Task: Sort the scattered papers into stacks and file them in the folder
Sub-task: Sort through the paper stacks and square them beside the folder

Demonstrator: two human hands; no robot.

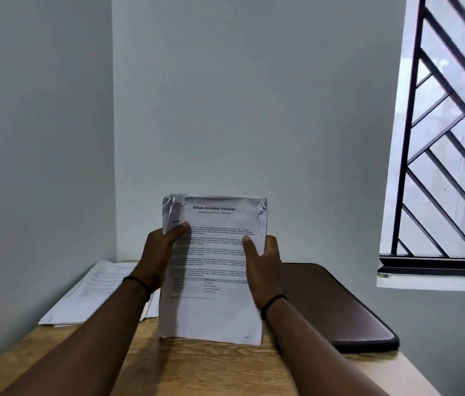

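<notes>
Standing upright on the wooden table (202, 367), a white printed paper stack (214, 310) was clasped edgewise: left grip (158, 252) at 9 o'clock, right grip (265, 261) at 3 o'clock.

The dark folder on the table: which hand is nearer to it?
Right. The right hand grips the right edge of the upright stack, just left of the folder. The left hand grips the stack's far edge, beyond the papers.

A wooden table (202, 367) meets pale grey walls (254, 110); a barred window (448, 152), perhaps daylit, stands right.
</notes>
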